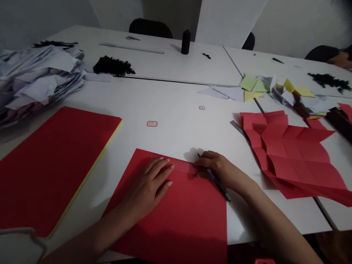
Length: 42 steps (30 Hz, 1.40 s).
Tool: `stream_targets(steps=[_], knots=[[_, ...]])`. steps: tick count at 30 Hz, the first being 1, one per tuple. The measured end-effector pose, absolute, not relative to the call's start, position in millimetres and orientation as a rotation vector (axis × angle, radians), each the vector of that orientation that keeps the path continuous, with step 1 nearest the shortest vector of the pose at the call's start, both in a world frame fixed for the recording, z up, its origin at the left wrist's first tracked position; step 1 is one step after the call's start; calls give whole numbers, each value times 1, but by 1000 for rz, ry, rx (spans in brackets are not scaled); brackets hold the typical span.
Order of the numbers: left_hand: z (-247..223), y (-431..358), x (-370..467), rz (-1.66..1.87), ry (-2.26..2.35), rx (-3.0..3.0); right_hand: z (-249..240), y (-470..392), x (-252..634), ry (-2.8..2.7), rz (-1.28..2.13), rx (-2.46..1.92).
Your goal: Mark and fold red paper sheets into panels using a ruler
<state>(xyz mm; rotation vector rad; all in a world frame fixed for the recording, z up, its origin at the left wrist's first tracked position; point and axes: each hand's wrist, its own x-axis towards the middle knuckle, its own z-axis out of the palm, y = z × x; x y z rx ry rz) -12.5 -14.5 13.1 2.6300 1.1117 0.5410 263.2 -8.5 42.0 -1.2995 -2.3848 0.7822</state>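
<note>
The flat red paper sheet (192, 216) seems at an early stage: a clear plastic ruler (180, 165) lies near its far edge, with no drawn line or fold discernible. The left hand's (145, 189) fingers spread over the ruler, lightly open; the right hand's (222, 168) grip a black pen (219, 186) by the ruler's end. The sheet reaches the white desk's (173, 99) near edge, bare strips separating it from the red stack (57, 161) and creased red paper (297, 146)

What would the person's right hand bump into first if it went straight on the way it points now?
Probably the fingertips of the left hand, just across the clear ruler from the right hand; one view leaves their exact heights unclear.
</note>
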Motion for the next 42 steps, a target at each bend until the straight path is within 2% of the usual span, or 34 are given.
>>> stream_targets(steps=[7,12,16,22,33,42], knots=[[10,-17,-13,576,1129,2588,45,-10,263,-2357,841,-1318],[7,-19,-14,604,1134,2562,61,1,259,-2116,899,-1250],[5,-21,-13,617,1129,2544,67,30,221,-2039,1036,-1121],[3,-22,-13,592,1138,2523,39,77,146,-1723,1373,-1060],[1,-24,-13,643,1118,2472,7,84,130,-1837,1114,-1062],[1,-22,-13,605,1124,2499,3,85,130,-1910,1072,-1037]])
